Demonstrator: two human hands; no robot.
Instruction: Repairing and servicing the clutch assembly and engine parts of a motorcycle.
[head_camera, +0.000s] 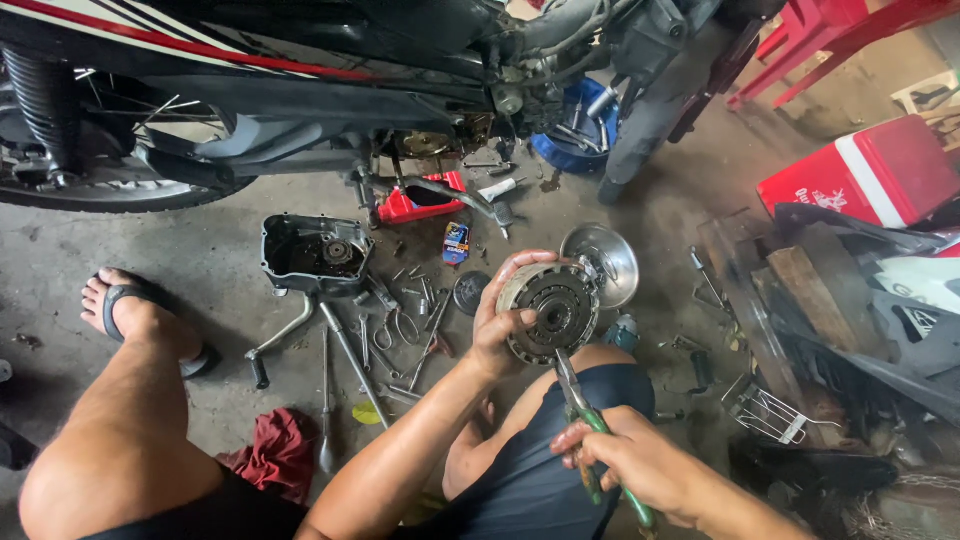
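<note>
Pliers (592, 432) with green handles sit clenched in the right hand (625, 462), their long axis running up and slightly left from the hand, so the closed tips reach the hub of the round clutch assembly (549, 312). That assembly lies up and to the left of the right grip, tilted with its face toward the camera, and it is the left hand (503, 318) that carries it: fingers curl over the upper rim and the thumb presses on the toothed face. The left hand is therefore on the part itself, while the right meets it only through the tool. The disc hangs above the person's right knee, clear of the floor.

Only the head view is given. It shows one clutch assembly, one pair of pliers and two hands, both grasping. Just beyond the disc, touching or nearly so, lies one shiny metal bowl (608, 262). On the concrete floor (200, 260) to the left rests one dark engine cover (315, 253), hollow side up, with a scatter of long wrenches and small bolts (400, 330) beside it; their number is too tangled to count. One red rag (272, 455) lies near the left thigh, and one sandalled foot (135, 315) is planted beside the rear wheel of the motorcycle (300, 70). A red tray (420, 205) sits under the engine.
</note>
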